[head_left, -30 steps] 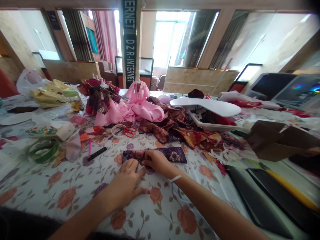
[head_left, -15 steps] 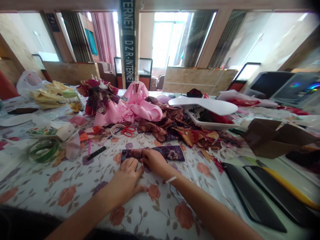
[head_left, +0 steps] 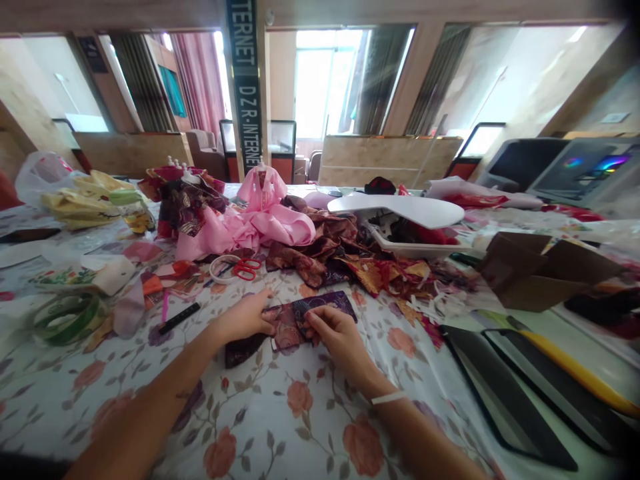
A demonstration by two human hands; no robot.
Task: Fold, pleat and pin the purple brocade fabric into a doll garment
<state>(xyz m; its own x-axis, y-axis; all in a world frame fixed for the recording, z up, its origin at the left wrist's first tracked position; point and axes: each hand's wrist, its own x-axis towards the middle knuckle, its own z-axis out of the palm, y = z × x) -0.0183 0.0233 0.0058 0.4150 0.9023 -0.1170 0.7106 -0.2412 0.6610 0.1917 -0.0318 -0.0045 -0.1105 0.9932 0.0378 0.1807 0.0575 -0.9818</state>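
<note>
A strip of dark purple patterned cloth [head_left: 293, 320] lies on the flowered tablecloth in front of me, with a browner patch in its middle and its dark left end angled toward me. My right hand [head_left: 337, 333] pinches the cloth between thumb and fingertips near the middle; whatever else may be in the pinch is too small to see. At the strip's upper left edge, my left hand [head_left: 245, 317] rests with fingers stretched and apart, the lower digit touching the cloth. Red-handled scissors [head_left: 246, 269] lie beyond it, beside a white tape roll [head_left: 220, 270].
Pink fabric [head_left: 250, 230] and brown satin [head_left: 325, 247] are heaped behind the strip. To the left lie a black bar [head_left: 180, 318] and a green tape roll [head_left: 67, 319]. A cardboard box [head_left: 543, 270] and dark flat panels [head_left: 510, 397] occupy the right.
My hands have moved apart, the right one to the right and the left one up and left. The cloth's left end has swung toward me. The view has shifted slightly.
</note>
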